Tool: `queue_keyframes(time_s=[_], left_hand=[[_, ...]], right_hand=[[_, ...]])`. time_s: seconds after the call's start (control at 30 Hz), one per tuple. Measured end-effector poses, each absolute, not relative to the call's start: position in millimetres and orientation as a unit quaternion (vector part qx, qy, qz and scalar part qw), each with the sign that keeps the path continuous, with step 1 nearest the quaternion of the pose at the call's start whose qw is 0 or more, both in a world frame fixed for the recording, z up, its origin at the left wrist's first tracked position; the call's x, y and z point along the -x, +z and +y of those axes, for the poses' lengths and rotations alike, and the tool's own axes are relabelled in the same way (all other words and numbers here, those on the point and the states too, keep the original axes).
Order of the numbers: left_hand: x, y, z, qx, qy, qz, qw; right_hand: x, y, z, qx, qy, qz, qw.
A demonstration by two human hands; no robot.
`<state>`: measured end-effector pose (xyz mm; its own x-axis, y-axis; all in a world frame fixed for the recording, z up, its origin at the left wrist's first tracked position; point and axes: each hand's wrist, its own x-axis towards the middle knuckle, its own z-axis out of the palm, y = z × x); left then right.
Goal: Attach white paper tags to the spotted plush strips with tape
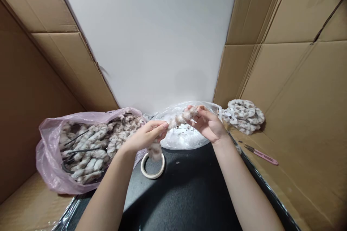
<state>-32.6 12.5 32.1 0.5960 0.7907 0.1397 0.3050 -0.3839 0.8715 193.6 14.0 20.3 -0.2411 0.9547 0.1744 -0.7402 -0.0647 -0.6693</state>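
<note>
A fluffy cream-and-brown strip (180,119) is stretched between my two hands above the black table. My left hand (150,133) pinches it near one end, and a loose piece of it hangs below those fingers. My right hand (207,121) grips the other end between thumb and fingers, raised a little higher. Below the left hand a roll of cream tape (163,166) lies flat on the table (179,195). Behind the hands a clear plastic bag (181,139) is spread out, with small dark scraps on it.
On the left, an open pink plastic bag (48,166) holds many similar fluffy strips (92,148) and dark cords. To the right sit a bundle of fluffy strips (244,115) and pink-handled thread snips (262,155) on cardboard (292,180). Cardboard walls stand at both sides.
</note>
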Motion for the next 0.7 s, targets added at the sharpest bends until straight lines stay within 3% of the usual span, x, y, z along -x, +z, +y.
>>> queue_keyframes(time_s=[0.17, 0.33, 0.7], left_hand=[[24.4, 25.3, 16.2, -0.768, 0.330, 0.359, 0.416], [15.5, 20.7, 17.2, -0.756, 0.381, 0.367, 0.386], [11.0, 23.1, 9.0, -0.811, 0.265, 0.373, 0.365]], right_hand=[[-153.7, 14.7, 6.7, 0.087, 0.695, -0.306, 0.645], [-106.9, -2.9, -1.4, 0.124, 0.702, -0.267, 0.649], [-143.3, 20.1, 9.0, 0.127, 0.699, -0.226, 0.667]])
